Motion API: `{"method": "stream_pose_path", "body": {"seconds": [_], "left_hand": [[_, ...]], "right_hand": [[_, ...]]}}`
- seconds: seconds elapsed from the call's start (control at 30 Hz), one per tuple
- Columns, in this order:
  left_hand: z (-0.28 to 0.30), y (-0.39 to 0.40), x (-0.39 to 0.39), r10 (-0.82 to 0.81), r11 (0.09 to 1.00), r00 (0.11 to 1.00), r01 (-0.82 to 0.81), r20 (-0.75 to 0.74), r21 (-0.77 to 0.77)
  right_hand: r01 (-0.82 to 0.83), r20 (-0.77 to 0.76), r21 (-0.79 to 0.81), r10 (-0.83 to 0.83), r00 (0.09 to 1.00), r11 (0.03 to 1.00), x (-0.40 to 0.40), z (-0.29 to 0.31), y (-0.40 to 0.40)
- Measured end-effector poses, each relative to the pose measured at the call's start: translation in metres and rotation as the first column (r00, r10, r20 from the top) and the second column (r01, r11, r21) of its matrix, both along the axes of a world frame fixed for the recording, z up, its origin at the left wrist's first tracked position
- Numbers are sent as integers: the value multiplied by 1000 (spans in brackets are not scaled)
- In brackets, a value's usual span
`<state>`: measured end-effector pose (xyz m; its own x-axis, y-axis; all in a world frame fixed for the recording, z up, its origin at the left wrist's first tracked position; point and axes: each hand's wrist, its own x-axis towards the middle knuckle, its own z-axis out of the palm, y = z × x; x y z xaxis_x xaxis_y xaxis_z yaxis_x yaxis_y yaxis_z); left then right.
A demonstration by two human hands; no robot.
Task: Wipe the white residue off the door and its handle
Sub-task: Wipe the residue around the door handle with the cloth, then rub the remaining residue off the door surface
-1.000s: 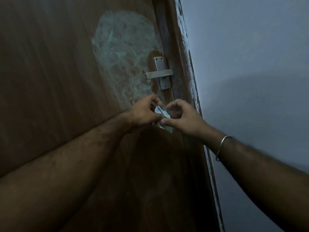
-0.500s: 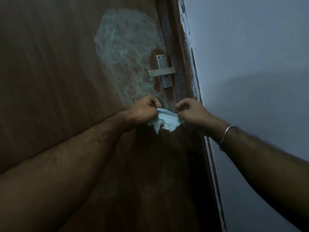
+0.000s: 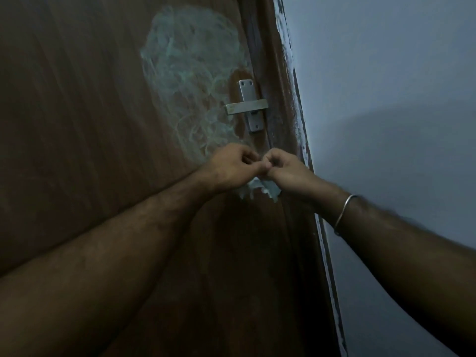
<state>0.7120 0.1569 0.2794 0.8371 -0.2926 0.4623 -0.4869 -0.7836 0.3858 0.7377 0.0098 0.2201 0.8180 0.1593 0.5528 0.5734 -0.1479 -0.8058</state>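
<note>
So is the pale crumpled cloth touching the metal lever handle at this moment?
Apart. The head view shows the pale crumpled cloth bunched between both hands, well below the metal lever handle, with bare brown door between them.

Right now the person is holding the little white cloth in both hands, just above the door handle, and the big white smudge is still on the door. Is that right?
Not quite. In the head view both hands, left hand and right hand, hold the cloth just below the door handle, not above it. The white smudge is on the door, as you said.
</note>
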Motion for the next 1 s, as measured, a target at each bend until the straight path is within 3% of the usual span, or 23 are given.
{"method": "stream_pose_path", "body": {"seconds": [0.23,0.43,0.47,0.53,0.63,0.73,0.8,0.87,0.9,0.93,1.0], "left_hand": [[7,10,8,-40,980,967,-11,-250,-199],[5,5,15,1,958,965,-77,-264,-278],[6,4,16,-4,955,962,-77,-273,-285],[7,5,16,-15,955,957,-72,-290,-287],[8,5,19,-4,958,961,-76,-276,-278],[8,2,26,76,984,992,-90,-97,-152],[9,3,27,96,990,982,-111,162,89],[11,4,24,12,938,933,-135,359,320],[13,5,23,-31,889,900,-173,434,424],[14,6,22,-70,824,860,-236,506,516],[15,8,22,-144,685,776,-370,614,628]], "right_hand": [[16,-16,119,-14,1000,993,0,3,-1],[342,107,72,-348,931,937,8,-4,4],[306,52,121,-314,948,944,10,-6,3],[84,-97,287,-58,994,954,11,-11,2],[-238,-144,495,349,926,836,8,-17,2],[-182,-204,616,379,903,766,12,-19,8],[51,-289,666,194,938,744,19,-17,11],[414,-259,512,-324,910,753,32,-16,13],[552,-126,418,-556,822,721,35,-15,15],[625,37,350,-677,735,698,38,-13,18],[650,259,277,-707,658,707,46,-9,28]]}}
